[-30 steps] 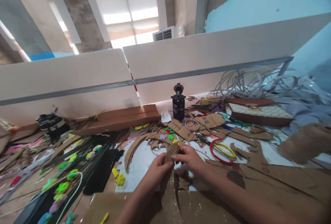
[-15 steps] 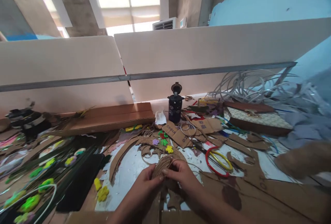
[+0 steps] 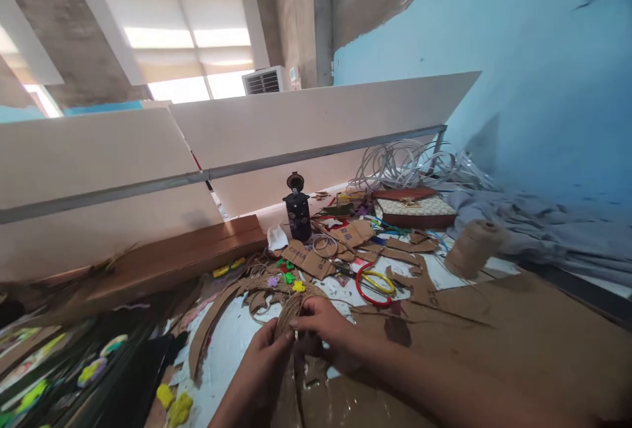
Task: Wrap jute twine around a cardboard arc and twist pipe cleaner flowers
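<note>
At lower centre, the left hand (image 3: 264,352) and right hand (image 3: 326,322) grip a bundle of brown cord (image 3: 290,311). Red-and-yellow-handled scissors (image 3: 357,285) lie right of centre. A black bottle (image 3: 298,217), lid open, stands mid-frame; a brown spool (image 3: 473,249) is at right, a bright window (image 3: 190,39) upper left.

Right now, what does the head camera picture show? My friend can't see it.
Two hands hold thin brown strands over a cluttered work surface. Beyond are scissors, small bright flowers and an open dark bottle.

White table (image 3: 227,357), cardboard scraps (image 3: 309,259), scissors (image 3: 359,283), bottle (image 3: 298,218)
</note>
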The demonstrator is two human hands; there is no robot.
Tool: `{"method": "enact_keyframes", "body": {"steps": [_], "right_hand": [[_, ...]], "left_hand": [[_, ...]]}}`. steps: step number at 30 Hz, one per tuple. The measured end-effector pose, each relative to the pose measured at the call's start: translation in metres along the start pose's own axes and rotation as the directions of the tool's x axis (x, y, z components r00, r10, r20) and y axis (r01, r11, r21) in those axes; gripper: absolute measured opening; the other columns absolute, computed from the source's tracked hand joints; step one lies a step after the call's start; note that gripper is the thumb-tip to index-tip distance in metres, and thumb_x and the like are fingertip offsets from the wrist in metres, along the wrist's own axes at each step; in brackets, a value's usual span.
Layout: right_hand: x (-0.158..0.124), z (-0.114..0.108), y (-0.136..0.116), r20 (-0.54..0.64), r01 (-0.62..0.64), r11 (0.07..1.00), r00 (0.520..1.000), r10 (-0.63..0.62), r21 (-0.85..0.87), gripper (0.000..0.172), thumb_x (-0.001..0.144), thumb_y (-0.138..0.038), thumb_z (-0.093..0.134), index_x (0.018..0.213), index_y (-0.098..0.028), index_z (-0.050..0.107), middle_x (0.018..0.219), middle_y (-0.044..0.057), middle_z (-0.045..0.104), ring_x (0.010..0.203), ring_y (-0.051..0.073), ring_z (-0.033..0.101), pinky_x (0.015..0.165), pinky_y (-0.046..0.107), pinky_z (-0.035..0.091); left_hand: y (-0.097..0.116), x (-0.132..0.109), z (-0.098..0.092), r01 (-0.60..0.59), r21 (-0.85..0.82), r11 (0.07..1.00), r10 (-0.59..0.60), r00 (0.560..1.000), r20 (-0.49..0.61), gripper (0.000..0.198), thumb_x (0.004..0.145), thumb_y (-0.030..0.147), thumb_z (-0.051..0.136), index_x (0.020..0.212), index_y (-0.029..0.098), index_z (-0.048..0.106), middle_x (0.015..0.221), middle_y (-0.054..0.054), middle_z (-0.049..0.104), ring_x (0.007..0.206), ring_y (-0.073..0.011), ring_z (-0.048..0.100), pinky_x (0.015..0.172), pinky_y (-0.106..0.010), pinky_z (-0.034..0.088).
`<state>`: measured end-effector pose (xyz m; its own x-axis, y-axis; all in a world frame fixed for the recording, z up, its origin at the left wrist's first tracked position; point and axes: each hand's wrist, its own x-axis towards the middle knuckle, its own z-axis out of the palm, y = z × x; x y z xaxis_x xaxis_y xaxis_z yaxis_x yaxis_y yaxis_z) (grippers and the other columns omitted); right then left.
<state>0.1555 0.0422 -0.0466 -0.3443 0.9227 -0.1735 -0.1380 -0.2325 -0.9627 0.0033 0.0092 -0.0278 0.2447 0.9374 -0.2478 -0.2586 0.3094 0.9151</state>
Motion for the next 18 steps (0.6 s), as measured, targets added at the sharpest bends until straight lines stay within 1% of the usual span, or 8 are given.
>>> {"method": "enact_keyframes", "body": {"steps": [3, 6, 9, 12, 14, 15, 16, 18], "right_hand": [[0.006, -0.004, 0.000, -0.004, 0.020, 0.996, 1.000, -0.021, -0.088, 0.025, 0.064, -0.036, 0.073, 0.081, -0.017, 0.069, 0.068, -0.001, 0.064, 0.059, 0.013, 0.054, 0.054, 0.023, 0.038], [0.002, -0.010, -0.002, 0.011, 0.003, 0.973, 1.000, -0.001, -0.230, 0.023, 0.067, -0.037, 0.073, 0.074, -0.016, 0.068, 0.062, 0.000, 0.064, 0.053, 0.013, 0.054, 0.052, 0.023, 0.039], [-0.016, -0.022, -0.008, -0.010, 0.006, 0.919, 1.000, -0.011, -0.395, 0.022, 0.068, -0.036, 0.075, 0.069, -0.016, 0.068, 0.062, 0.002, 0.067, 0.055, 0.015, 0.058, 0.054, 0.023, 0.041], [-0.042, -0.042, -0.017, -0.130, 0.030, 0.829, 0.984, -0.122, -0.558, 0.017, 0.075, -0.033, 0.069, 0.077, -0.017, 0.069, 0.070, 0.003, 0.069, 0.064, 0.016, 0.061, 0.060, 0.024, 0.044], [-0.057, -0.060, -0.027, -0.256, 0.007, 0.744, 0.937, -0.239, -0.668, 0.017, 0.083, -0.030, 0.058, 0.086, -0.017, 0.068, 0.081, 0.005, 0.071, 0.075, 0.018, 0.063, 0.068, 0.026, 0.045], [-0.064, -0.070, -0.032, -0.306, -0.024, 0.691, 0.907, -0.289, -0.723, 0.017, 0.084, -0.027, 0.055, 0.088, -0.017, 0.068, 0.086, 0.006, 0.071, 0.081, 0.020, 0.064, 0.071, 0.027, 0.045], [-0.068, -0.080, -0.036, -0.344, -0.063, 0.631, 0.878, -0.334, -0.773, 0.017, 0.084, -0.025, 0.055, 0.089, -0.017, 0.069, 0.091, 0.007, 0.072, 0.087, 0.021, 0.063, 0.075, 0.028, 0.044], [-0.073, -0.096, -0.044, -0.419, -0.182, 0.510, 0.815, -0.400, -0.841, 0.021, 0.084, -0.021, 0.053, 0.095, -0.018, 0.071, 0.099, 0.008, 0.072, 0.093, 0.024, 0.063, 0.077, 0.030, 0.042]], "left_hand": [[0.005, 0.000, 0.001, -0.032, -0.001, 0.999, 0.032, 0.999, 0.009, 0.041, 0.056, 0.037, 0.088, 0.087, 0.014, 0.072, 0.072, -0.006, 0.074, 0.062, -0.0223, 0.068, 0.060, -0.028, 0.049], [0.012, -0.003, 0.002, -0.037, 0.007, 0.999, 0.037, 0.999, 0.038, 0.034, 0.059, 0.034, 0.083, 0.085, 0.015, 0.071, 0.065, -0.003, 0.072, 0.059, -0.0213, 0.067, 0.055, -0.026, 0.046], [0.018, -0.006, -0.002, -0.019, 0.035, 0.999, 0.017, 0.998, 0.053, 0.028, 0.065, 0.032, 0.077, 0.087, 0.017, 0.070, 0.062, -0.002, 0.070, 0.053, -0.0199, 0.064, 0.052, -0.026, 0.045], [0.022, -0.003, -0.012, -0.018, 0.063, 0.998, 0.015, 0.999, 0.052, 0.020, 0.066, 0.028, 0.074, 0.082, 0.018, 0.069, 0.060, -0.001, 0.069, 0.050, -0.0176, 0.061, 0.051, -0.026, 0.045], [0.022, 0.002, -0.021, -0.024, 0.087, 0.996, 0.019, 0.998, 0.058, 0.017, 0.066, 0.027, 0.074, 0.079, 0.017, 0.068, 0.060, -0.001, 0.069, 0.050, -0.0170, 0.060, 0.051, -0.025, 0.044], [0.022, 0.005, -0.025, -0.030, 0.097, 0.995, 0.024, 0.998, 0.064, 0.017, 0.066, 0.027, 0.074, 0.079, 0.017, 0.068, 0.061, -0.001, 0.069, 0.051, -0.0171, 0.061, 0.051, -0.025, 0.044], [0.021, 0.007, -0.028, -0.039, 0.102, 0.994, 0.032, 0.997, 0.065, 0.017, 0.066, 0.027, 0.075, 0.078, 0.017, 0.067, 0.062, -0.001, 0.069, 0.052, -0.0169, 0.061, 0.051, -0.024, 0.044], [0.021, 0.011, -0.034, -0.041, 0.110, 0.993, 0.034, 0.997, 0.070, 0.016, 0.068, 0.028, 0.075, 0.078, 0.018, 0.067, 0.061, -0.001, 0.069, 0.051, -0.0162, 0.060, 0.050, -0.024, 0.042]]}}
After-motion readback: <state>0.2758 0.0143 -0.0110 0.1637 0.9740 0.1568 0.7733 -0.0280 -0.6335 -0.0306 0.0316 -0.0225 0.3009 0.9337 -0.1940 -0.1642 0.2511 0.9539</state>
